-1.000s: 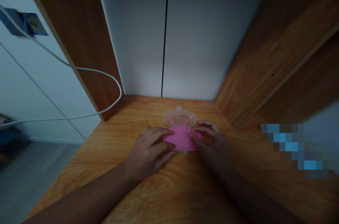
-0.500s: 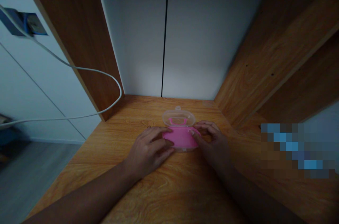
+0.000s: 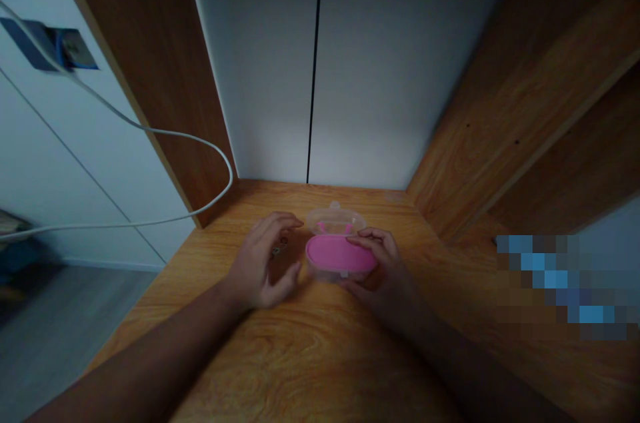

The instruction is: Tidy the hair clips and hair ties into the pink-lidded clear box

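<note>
A small oval plastic box [image 3: 320, 274] stands on the wooden surface, with a pink tray [image 3: 337, 252] covering its inside. Its clear lid [image 3: 336, 218], fitted with a pink handle, lies folded back behind it. My right hand [image 3: 383, 270] grips the box at its right end, fingers on top of the pink tray and thumb at the front. To the left, my left hand [image 3: 267, 263] is apart from the box, thumb and fingers spread. Some small ring-like items [image 3: 280, 246] lie beside its palm, partly hidden by the fingers.
A white cable [image 3: 220, 193] loops in from the left past a wooden upright panel [image 3: 150, 76]. White panels [image 3: 270, 76] with a dark seam rise behind the surface. A wooden side panel [image 3: 465, 163] stands at the right. A blurred-out patch covers the far right.
My left hand has let go of the box and moved left, its fingers opening. The right hand has shifted its hold, and the pink tray now sits level over the box.
</note>
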Available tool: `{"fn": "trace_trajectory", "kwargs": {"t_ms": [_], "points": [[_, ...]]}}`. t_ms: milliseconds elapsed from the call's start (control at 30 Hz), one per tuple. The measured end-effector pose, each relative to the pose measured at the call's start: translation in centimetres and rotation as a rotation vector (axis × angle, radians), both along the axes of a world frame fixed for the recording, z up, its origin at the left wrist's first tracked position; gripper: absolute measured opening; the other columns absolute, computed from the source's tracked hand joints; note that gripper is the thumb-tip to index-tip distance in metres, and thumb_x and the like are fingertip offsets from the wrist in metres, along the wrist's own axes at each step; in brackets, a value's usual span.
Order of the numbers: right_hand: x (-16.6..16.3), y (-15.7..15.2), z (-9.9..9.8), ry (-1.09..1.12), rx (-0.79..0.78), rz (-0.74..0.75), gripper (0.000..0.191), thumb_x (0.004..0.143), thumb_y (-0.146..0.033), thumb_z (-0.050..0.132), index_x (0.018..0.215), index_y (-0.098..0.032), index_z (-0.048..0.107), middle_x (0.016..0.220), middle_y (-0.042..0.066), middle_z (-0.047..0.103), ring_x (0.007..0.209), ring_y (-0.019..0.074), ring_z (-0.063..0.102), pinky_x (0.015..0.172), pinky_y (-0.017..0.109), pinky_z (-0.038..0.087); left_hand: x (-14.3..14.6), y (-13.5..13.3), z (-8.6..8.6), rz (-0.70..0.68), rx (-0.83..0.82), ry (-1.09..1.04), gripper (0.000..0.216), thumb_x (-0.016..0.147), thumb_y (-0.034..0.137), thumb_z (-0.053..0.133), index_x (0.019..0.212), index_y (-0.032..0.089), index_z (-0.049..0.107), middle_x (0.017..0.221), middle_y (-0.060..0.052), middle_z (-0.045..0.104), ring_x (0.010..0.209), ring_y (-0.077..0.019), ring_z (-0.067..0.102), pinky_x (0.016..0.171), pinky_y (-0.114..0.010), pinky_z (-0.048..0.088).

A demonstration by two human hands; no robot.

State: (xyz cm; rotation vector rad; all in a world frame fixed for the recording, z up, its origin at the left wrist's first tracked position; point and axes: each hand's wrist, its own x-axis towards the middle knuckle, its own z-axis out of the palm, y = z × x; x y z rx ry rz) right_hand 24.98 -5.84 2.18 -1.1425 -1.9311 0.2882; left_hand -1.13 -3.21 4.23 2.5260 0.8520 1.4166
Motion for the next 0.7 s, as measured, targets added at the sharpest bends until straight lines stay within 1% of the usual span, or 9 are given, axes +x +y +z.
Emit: {"fn": "trace_trajectory", "kwargs": {"t_ms": [33,100,167,200,333,400,500,700], "points": [[0.0,0.1,-0.1,-0.014,-0.004,-0.002,0.061,0.069,-0.02,0.083,0.124,-0.027,0.06,0.13,0.01,0.046,0.126,0.0291,0.048,0.109,0.05,0.045,-0.7,0.6,0.2,0.021,-0.011,0.014,0.04,0.076,0.025,0.058,0.114,0.015,0.054,0.108,-0.014,0.062,0.101,-0.0288,0.06,0.087,-0.045,0.051],[0.1,0.2,-0.4,-0.028,-0.007,-0.008,0.06,0.07,-0.017,0.082,0.125,-0.027,0.06,0.129,0.01,0.047,0.125,0.0292,0.049,0.109,0.05,0.045,-2.2,1.8,0.3,0.031,-0.09,0.165,0.026,0.077,0.023,0.054,0.102,0.018,0.056,0.096,-0.01,0.062,0.09,-0.0257,0.06,0.081,-0.041,0.051],[0.2,0.3,-0.5,-0.023,0.002,-0.021,0.06,0.07,-0.017,0.082,0.125,-0.026,0.059,0.129,0.01,0.047,0.125,0.0295,0.05,0.108,0.051,0.046,-3.4,2.9,0.0,-0.01,-0.146,0.31,0.026,0.076,0.023,0.055,0.101,0.018,0.057,0.096,-0.009,0.063,0.09,-0.0259,0.06,0.082,-0.04,0.05],[0.2,0.4,-0.6,-0.021,0.006,-0.026,0.06,0.071,-0.018,0.082,0.125,-0.026,0.059,0.129,0.011,0.047,0.125,0.0296,0.05,0.108,0.051,0.046,-3.9,3.3,-0.2,-0.008,-0.179,0.361,0.026,0.076,0.023,0.056,0.102,0.019,0.057,0.098,-0.009,0.063,0.092,-0.0259,0.06,0.084,-0.04,0.049],[0.2,0.3,-0.5,-0.017,0.009,-0.039,0.058,0.072,-0.02,0.08,0.126,-0.026,0.058,0.13,0.01,0.047,0.125,0.0292,0.05,0.108,0.051,0.046,-4.6,4.1,-1.0,0.052,-0.255,0.487,0.017,0.075,0.023,0.062,0.091,0.02,0.056,0.092,-0.006,0.064,0.087,-0.0245,0.06,0.08,-0.036,0.047],[0.2,0.2,-0.4,-0.02,0.011,-0.037,0.058,0.073,-0.018,0.079,0.127,-0.026,0.058,0.131,0.011,0.046,0.126,0.0295,0.049,0.109,0.051,0.045,-4.5,4.1,-1.3,0.054,-0.272,0.493,0.013,0.075,0.021,0.062,0.086,0.02,0.056,0.088,-0.005,0.064,0.085,-0.0238,0.06,0.079,-0.035,0.047],[0.1,0.0,-0.2,-0.029,0.026,-0.022,0.059,0.074,-0.015,0.077,0.128,-0.026,0.056,0.133,0.012,0.043,0.128,0.0302,0.047,0.11,0.053,0.044,-4.2,4.0,-1.5,0.026,-0.295,0.429,0.009,0.075,0.017,0.062,0.081,0.021,0.057,0.087,-0.004,0.066,0.084,-0.0222,0.061,0.079,-0.034,0.047],[0.2,-0.1,0.0,-0.042,0.054,-0.011,0.059,0.074,-0.014,0.074,0.129,-0.026,0.055,0.136,0.013,0.041,0.129,0.0311,0.045,0.109,0.054,0.043,-4.0,4.1,-2.1,-0.004,-0.312,0.34,0.006,0.078,0.018,0.064,0.082,0.02,0.061,0.086,-0.004,0.069,0.081,-0.0196,0.062,0.078,-0.033,0.047]]}}
